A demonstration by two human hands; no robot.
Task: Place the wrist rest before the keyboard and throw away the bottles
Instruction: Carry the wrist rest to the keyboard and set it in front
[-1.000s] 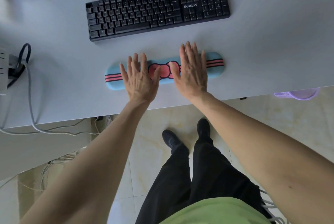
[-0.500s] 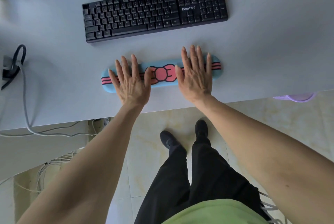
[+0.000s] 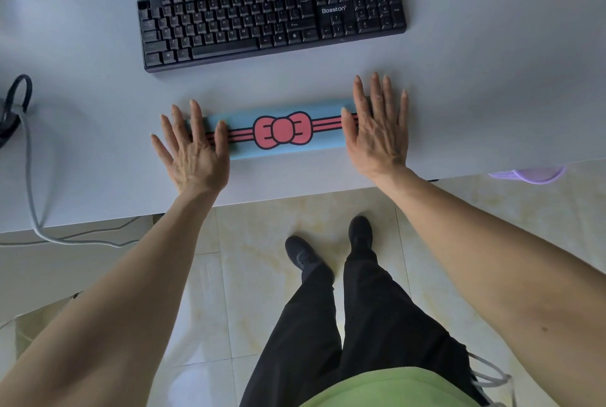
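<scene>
Wrist rest (image 3: 282,131) (blue, with a pink bow) lies flat on the table (image 3: 475,85), spanning between the two hands. Left hand (image 3: 193,157) covers its left end, right hand (image 3: 377,134) its right end, both spread flat, fingers extended, gripping nothing. Beyond the fingertips, apart from the rest, sits the black keyboard (image 3: 272,16)

green top (image 3: 390,388), black trousers (image 3: 344,334), black shoes (image 3: 303,255)

Both hands flat, fingers spread: left (image 3: 193,150), right (image 3: 377,134).
</scene>
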